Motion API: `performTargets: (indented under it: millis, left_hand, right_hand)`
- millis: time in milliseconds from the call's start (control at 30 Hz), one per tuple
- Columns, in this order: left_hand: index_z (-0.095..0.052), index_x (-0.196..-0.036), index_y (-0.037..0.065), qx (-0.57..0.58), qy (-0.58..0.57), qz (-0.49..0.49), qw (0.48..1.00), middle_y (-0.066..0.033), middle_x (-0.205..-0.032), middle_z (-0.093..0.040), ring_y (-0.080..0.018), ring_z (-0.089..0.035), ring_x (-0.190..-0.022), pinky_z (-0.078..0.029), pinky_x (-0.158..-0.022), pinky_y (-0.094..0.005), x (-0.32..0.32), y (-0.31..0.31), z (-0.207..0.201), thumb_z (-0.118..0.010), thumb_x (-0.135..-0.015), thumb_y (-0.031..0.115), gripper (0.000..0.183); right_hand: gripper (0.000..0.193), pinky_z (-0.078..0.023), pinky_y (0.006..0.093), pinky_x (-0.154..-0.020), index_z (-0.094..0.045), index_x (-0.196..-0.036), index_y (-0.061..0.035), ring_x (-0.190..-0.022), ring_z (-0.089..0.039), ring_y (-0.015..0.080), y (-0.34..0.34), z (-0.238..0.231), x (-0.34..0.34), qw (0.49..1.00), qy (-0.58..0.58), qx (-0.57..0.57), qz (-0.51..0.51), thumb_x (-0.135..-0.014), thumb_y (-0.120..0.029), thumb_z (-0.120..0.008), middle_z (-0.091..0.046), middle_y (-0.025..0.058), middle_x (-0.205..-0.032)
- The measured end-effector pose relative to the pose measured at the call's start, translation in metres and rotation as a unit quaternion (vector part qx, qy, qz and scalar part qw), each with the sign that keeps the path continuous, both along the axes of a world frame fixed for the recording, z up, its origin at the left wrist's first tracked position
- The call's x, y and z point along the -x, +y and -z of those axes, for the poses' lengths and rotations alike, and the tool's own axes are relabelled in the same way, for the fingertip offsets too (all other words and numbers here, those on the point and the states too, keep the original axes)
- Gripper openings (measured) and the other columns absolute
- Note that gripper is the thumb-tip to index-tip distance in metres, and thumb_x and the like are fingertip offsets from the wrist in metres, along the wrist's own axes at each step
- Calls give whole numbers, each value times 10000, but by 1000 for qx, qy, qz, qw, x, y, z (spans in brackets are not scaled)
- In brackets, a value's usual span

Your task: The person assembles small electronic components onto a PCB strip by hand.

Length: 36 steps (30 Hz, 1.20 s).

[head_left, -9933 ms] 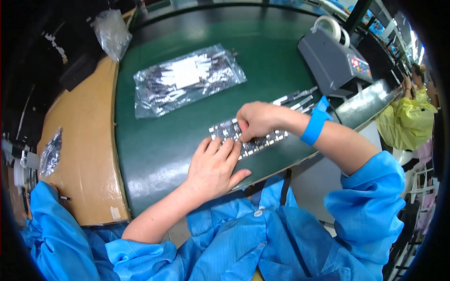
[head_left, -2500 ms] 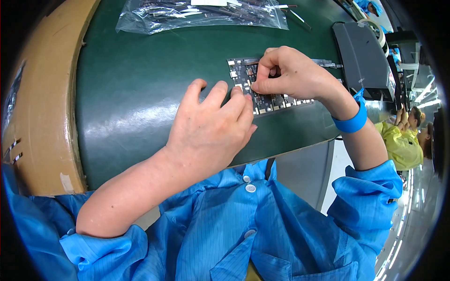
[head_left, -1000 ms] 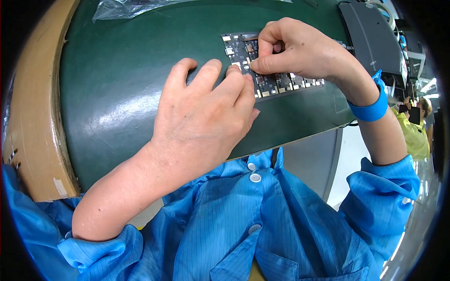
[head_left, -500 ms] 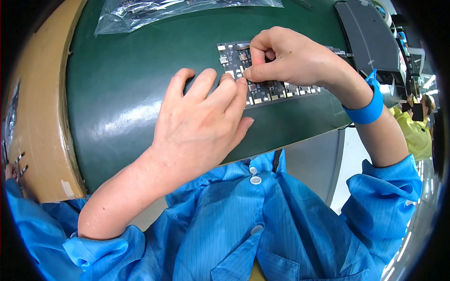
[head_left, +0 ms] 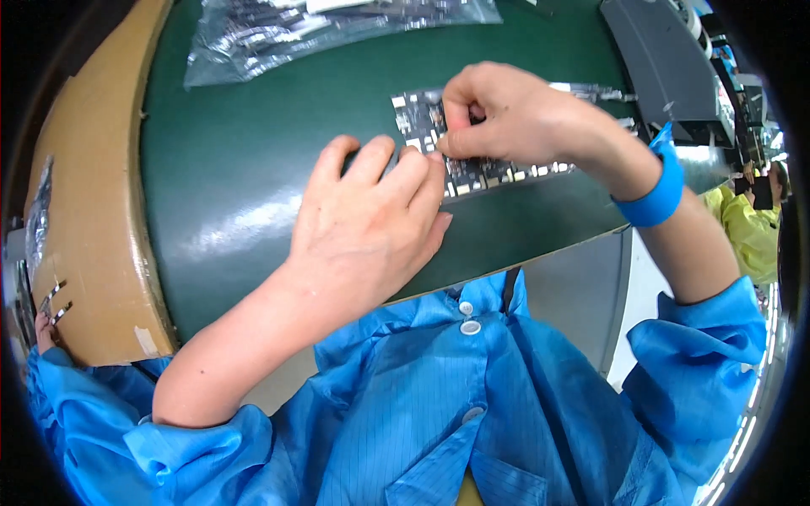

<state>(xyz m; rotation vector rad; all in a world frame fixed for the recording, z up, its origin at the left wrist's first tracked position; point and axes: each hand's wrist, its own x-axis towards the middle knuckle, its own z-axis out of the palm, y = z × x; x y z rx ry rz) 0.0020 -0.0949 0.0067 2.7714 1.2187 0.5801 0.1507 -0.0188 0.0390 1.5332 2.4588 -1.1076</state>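
A black circuit board panel [head_left: 413, 118] with rows of small metallic and white components lies on the green mat [head_left: 228, 169]. My left hand [head_left: 363, 211] is bent over its left end, index fingertip at the board. Something dark shows between the curled fingers of that hand, too hidden to name. Above the board, my right hand [head_left: 515, 118] has thumb and forefinger closed in a pinch, their tips beside my left index fingertip. Whatever is in the pinch is too small to make out. My right hand covers much of the panel's middle.
A clear plastic bag [head_left: 270, 42] of dark parts lies at the far edge. To the right stands a dark grey box-shaped device [head_left: 666, 67], with thin metallic strips [head_left: 591, 91] near it. Cardboard [head_left: 110, 194] borders the left side. A person in yellow [head_left: 747, 228] is at far right.
The whole view has shifted slightly, so more of the plastic bag shows. Both hands keep nearly the same pose at the board, and the right one is a little blurred.
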Motion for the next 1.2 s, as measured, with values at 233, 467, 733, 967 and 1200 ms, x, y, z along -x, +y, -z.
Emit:
performTargets:
  millis: [233,467,733,967,1200]
  left_hand:
    - [-483,-912,-1,-20,-32,3,999,-96,-885,-462,-224,-420,-828,-308,-769,-363,4,-3,6,-548,-605,197,371]
    - [-482,-879,-4,-60,-49,4,997,-79,-778,-465,-202,-430,-757,-328,-716,-338,1,-1,3,-547,-612,212,349]
    - [-485,-870,3,-58,-81,-12,995,-77,-786,-469,-206,-431,-756,-325,-697,-329,1,0,1,-559,-606,208,343]
    - [-507,-734,30,-71,-220,-46,972,-60,-699,-489,-204,-462,-640,-348,-589,-303,7,4,2,-609,-577,125,210]
    - [-523,-649,19,-10,-317,-53,947,-69,-613,-510,-204,-469,-558,-365,-483,-277,7,7,-5,-619,-585,85,132]
  right_hand:
    - [171,-402,292,-502,-505,-552,-48,-530,-506,207,-4,7,-3,997,7,-73,-28,-558,-202,-577,-521,105,-547]
    - [159,-392,210,-556,-514,-740,-15,-684,-494,96,4,-15,-19,993,118,-20,-8,-716,-172,-511,-537,74,-748]
    - [247,-421,221,-667,-464,-960,-30,-729,-519,121,-1,-21,-45,897,357,214,148,-780,-194,-423,-541,81,-814]
    - [288,-419,232,-688,-382,-1053,-59,-771,-513,129,-21,-20,-30,868,406,266,109,-797,-189,-393,-529,105,-850]
    - [362,-404,239,-721,-292,-1127,-68,-835,-491,148,-33,-17,-15,849,422,308,78,-810,-228,-367,-506,124,-904]
